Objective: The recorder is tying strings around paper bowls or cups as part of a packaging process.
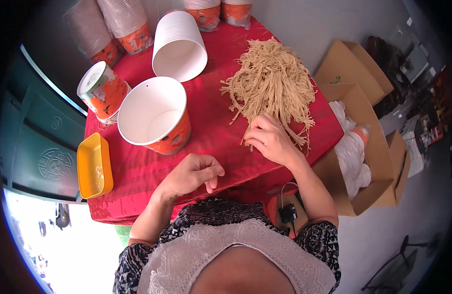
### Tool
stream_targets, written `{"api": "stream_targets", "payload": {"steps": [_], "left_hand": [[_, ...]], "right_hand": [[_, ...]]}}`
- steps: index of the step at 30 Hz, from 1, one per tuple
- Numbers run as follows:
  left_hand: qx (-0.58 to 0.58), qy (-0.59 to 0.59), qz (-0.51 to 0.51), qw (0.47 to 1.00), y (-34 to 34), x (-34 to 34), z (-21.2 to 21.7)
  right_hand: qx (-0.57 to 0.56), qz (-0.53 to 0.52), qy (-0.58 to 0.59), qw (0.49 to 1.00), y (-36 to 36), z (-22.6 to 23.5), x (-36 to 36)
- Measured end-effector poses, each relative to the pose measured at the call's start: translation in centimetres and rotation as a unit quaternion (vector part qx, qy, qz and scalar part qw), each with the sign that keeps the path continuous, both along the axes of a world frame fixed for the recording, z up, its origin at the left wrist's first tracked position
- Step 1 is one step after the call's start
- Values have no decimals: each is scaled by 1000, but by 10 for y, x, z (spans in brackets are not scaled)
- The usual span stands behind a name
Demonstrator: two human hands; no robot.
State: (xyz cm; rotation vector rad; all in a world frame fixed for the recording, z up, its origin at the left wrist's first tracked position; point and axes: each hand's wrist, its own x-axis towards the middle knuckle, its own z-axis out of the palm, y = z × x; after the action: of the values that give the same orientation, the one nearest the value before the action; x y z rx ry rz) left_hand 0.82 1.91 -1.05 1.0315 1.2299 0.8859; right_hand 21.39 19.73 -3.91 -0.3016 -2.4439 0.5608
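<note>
A large pile of tan cords (272,81) lies loosely heaped on the right part of the table. At its near edge my right hand (270,139) pinches some cord strands, its fingertips pointing down toward the cloth. My left hand (194,174) hovers by the table's front edge, fingers loosely curled and a little apart from the thumb, with nothing visible in them. Just beyond it an orange paper bucket (172,139) stands with its white inside facing up; a small hole shows near the rim. Farther back, a stack of white buckets (179,46) lies on its side.
Red cloth (226,161) covers the table. At the left are an upside-down orange bucket (103,93) with cord at its rim and a yellow plastic tray (108,166). Wrapped bucket stacks (125,22) line the back. Cardboard boxes (373,147) holding plastic-wrapped items stand at right.
</note>
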Motion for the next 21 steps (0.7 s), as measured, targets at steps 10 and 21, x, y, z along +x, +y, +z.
{"api": "stream_targets", "payload": {"steps": [10, 21], "left_hand": [[0, -18, -3, 1000, -9, -6, 3], [18, -22, -3, 1000, -21, -16, 0]], "right_hand": [[108, -9, -91, 990, -5, 2, -17], [175, 6, -128, 976, -13, 9, -31]]}}
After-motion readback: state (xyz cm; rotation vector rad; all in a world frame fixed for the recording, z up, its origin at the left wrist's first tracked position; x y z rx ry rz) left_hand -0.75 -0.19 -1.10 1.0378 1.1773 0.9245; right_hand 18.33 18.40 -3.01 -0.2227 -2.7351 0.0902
